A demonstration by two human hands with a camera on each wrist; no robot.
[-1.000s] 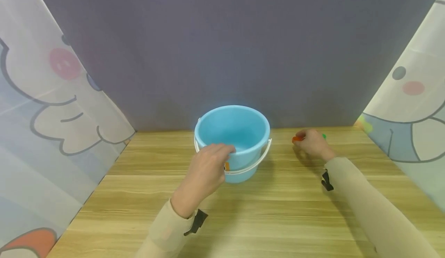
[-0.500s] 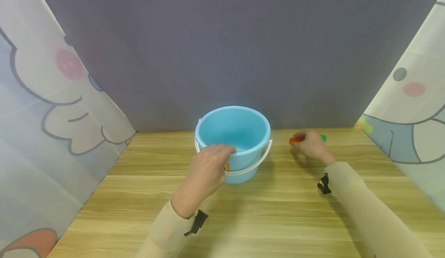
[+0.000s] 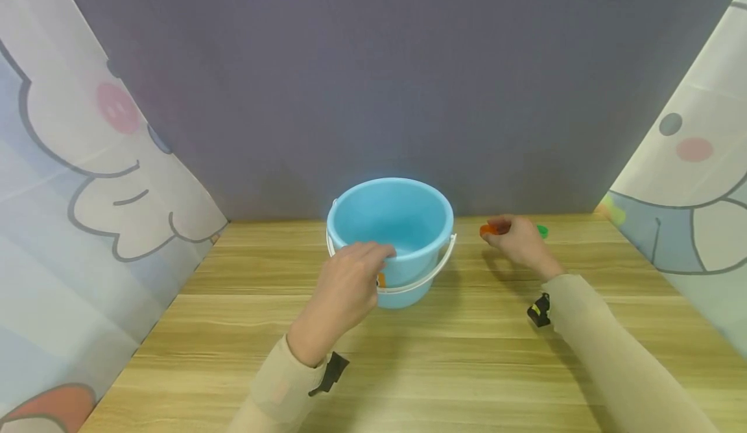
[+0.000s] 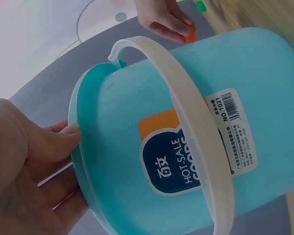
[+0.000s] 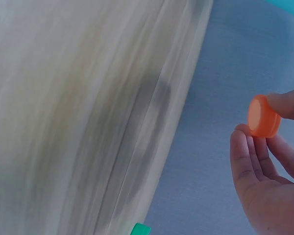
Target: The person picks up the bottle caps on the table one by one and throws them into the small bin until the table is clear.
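A light blue plastic bucket (image 3: 411,269) stands upright on the wooden table, its white handle (image 4: 198,132) hanging down across the front. My left hand (image 3: 347,277) grips the near rim, thumb outside and fingers over the inside, as the left wrist view shows. To the right of the bucket, my right hand (image 3: 519,242) pinches an orange bottle cap (image 5: 264,116) between thumb and fingertips, held above the table. Behind that hand, on the table, lies a green bottle cap (image 3: 543,232), partly covered by the hand in the head view.
The wooden table (image 3: 467,374) runs up to a dark grey panel (image 3: 397,83) at the back. Curtains with cartoon figures (image 3: 694,167) hang on both sides. A printed label (image 4: 230,129) sits on the bucket's front.
My right hand has lifted slightly and shifted a little left with the orange bottle cap, showing more of the green cap. The left hand and bucket stay put.
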